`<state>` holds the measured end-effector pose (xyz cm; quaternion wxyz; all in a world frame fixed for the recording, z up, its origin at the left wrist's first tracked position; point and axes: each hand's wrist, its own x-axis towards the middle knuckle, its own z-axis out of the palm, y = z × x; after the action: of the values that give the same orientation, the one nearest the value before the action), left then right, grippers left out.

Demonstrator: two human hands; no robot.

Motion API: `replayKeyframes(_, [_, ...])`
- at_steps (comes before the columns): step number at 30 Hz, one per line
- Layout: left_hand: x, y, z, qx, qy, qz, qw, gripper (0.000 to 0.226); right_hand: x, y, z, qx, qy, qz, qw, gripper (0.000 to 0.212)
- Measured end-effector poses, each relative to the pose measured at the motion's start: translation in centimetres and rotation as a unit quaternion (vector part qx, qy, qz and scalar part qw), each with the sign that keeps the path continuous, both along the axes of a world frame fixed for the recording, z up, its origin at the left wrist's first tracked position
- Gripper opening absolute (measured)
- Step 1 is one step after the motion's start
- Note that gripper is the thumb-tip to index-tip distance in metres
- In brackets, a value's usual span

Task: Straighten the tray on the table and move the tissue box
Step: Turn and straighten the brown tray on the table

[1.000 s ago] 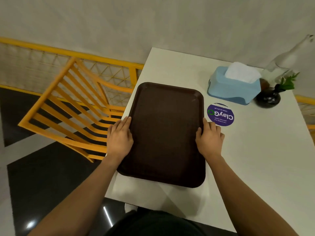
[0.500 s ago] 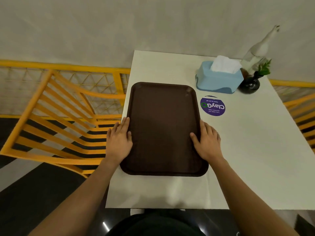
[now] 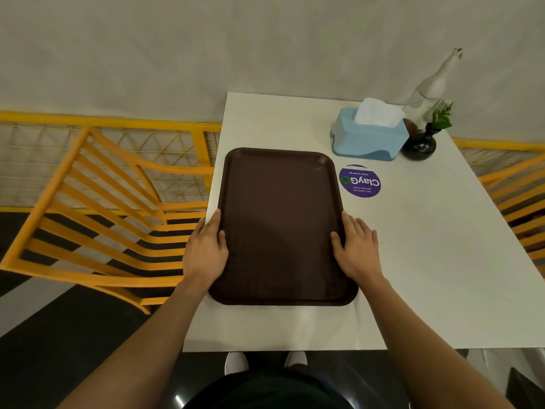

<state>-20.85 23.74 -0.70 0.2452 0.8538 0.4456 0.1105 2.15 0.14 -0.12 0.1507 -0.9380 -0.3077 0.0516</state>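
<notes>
A dark brown rectangular tray [image 3: 280, 202] lies on the white table [image 3: 427, 261], along its left edge, its long sides roughly parallel to that edge. My left hand [image 3: 206, 250] grips the tray's left rim, thumb on top. My right hand [image 3: 355, 249] holds the right rim the same way. A light blue tissue box [image 3: 368, 137] with white tissue sticking out stands at the table's far right, apart from the tray.
A small black vase with a green sprig [image 3: 420, 143] and a clear glass bottle [image 3: 430, 87] stand right of the tissue box. A round purple sticker [image 3: 359, 181] lies beside the tray. Yellow slatted chairs [image 3: 103, 216] flank the table.
The tray has turned from a tilted lie to square with the table's left edge, both hands staying on its rims. My head has pulled back, showing the table's near edge.
</notes>
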Motion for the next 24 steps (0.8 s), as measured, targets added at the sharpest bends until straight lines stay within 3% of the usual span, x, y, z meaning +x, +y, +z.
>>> replayKeyframes(24, [0.3,1.1,0.7,-0.016,-0.027,-0.022,0.999,0.058,0.3,1.2,-0.1,-0.021,0.041,-0.008,0.999,0.064])
